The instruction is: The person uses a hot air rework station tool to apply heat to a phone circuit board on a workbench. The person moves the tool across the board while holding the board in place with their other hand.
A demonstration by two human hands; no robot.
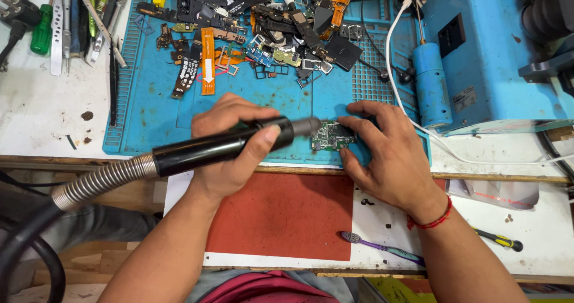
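Left hand (236,138) is clamped around a black cylindrical hot-air wand (221,144). Right hand (388,153), fingers spread, pins a small green circuit board (330,136) at the blue silicone mat's (155,108) near edge; loose parts crowd the far side.

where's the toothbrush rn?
Head view, lower right: the purple toothbrush lies on the white bench edge, just right of the red mat, below the right hand.

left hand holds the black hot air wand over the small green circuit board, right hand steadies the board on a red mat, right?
Not quite: the head view shows the small green circuit board lying on the blue silicone work mat, not a red one. The rest holds.
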